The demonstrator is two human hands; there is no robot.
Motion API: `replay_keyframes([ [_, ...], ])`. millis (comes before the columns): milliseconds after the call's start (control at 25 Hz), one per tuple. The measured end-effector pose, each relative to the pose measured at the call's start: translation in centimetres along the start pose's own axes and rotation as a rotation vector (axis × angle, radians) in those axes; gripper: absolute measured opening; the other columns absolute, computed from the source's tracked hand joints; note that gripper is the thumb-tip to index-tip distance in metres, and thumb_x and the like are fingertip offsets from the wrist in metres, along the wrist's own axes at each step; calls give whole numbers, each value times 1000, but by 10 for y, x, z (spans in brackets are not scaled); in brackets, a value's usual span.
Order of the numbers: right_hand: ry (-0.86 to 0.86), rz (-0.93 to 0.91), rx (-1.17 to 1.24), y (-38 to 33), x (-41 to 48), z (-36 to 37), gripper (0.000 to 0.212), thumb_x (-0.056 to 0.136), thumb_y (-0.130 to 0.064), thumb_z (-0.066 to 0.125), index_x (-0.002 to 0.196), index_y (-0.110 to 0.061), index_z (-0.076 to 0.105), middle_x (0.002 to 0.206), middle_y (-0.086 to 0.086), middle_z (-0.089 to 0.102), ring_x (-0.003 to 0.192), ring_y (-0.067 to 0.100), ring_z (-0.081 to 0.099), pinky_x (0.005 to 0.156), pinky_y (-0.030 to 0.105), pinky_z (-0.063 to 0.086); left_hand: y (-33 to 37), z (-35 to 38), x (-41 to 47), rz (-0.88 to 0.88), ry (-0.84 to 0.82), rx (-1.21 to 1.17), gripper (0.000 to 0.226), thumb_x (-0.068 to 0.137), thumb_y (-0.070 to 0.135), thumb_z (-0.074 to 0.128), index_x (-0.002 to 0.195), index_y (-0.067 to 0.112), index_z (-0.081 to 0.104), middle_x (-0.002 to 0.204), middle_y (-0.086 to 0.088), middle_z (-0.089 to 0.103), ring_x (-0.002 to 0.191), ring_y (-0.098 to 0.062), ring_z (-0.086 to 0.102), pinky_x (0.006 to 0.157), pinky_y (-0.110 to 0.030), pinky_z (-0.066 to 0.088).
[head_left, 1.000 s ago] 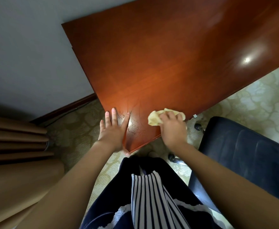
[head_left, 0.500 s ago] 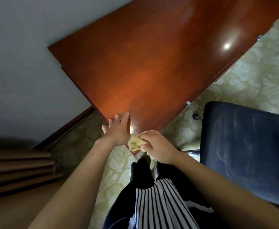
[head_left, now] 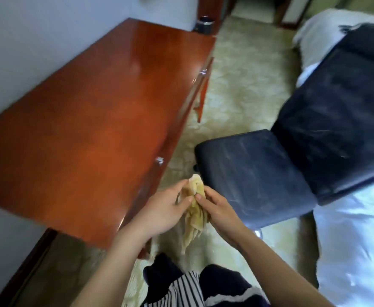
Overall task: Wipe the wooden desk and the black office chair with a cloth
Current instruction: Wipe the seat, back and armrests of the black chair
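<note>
Both hands hold the yellow cloth (head_left: 194,209) bunched between them, just off the near front edge of the wooden desk (head_left: 88,120). The left hand (head_left: 163,209) and right hand (head_left: 217,209) pinch it with curled fingers. The black office chair (head_left: 292,151) stands right of the desk, across the carpet.

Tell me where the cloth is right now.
In the head view the cloth is low and central, held between the left hand and the right hand. It hangs above the carpet, between the desk edge and the chair seat.
</note>
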State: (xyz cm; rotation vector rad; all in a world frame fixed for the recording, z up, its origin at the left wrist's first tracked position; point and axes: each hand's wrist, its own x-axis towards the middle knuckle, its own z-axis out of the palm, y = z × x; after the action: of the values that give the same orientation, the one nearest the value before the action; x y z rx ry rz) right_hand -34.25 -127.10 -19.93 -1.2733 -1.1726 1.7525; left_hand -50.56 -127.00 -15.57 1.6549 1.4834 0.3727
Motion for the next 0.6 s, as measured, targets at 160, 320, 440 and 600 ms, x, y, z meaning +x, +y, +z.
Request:
replay_keyframes([
  [160, 137, -47, 175, -20, -51, -50, 27, 96, -30, 48, 114, -15, 61, 99, 18, 66, 85, 21, 66, 70, 34, 55, 62, 43, 14, 220, -66, -81, 45, 97, 28, 48, 128, 58, 35, 123, 31, 48, 111, 19, 42, 91, -3, 31],
  [320, 234, -170, 438, -39, -120, -123, 36, 101, -27, 36, 128, -10, 52, 121, 21, 61, 99, 25, 66, 64, 23, 55, 136, 109, 22, 327, -130, -166, 47, 98, 23, 46, 141, 38, 37, 137, 19, 46, 124, 3, 43, 108, -27, 36],
  [440, 206, -207, 611, -42, -164, -162, 45, 101, -31, 30, 131, -3, 49, 124, 24, 58, 109, 34, 61, 79, 38, 54, 169, 154, 16, 309, -187, -231, 50, 97, 23, 49, 144, 31, 36, 136, 15, 47, 122, -3, 48, 106, -32, 40],
  [600, 215, -148, 808, -37, -199, -204, 48, 98, -42, 37, 119, -9, 64, 124, 16, 61, 114, 29, 59, 88, 40, 52, 197, 195, 9, 188, -126, -397, 43, 89, 28, 63, 131, 28, 53, 108, 14, 66, 97, 1, 62, 86, -19, 48],
])
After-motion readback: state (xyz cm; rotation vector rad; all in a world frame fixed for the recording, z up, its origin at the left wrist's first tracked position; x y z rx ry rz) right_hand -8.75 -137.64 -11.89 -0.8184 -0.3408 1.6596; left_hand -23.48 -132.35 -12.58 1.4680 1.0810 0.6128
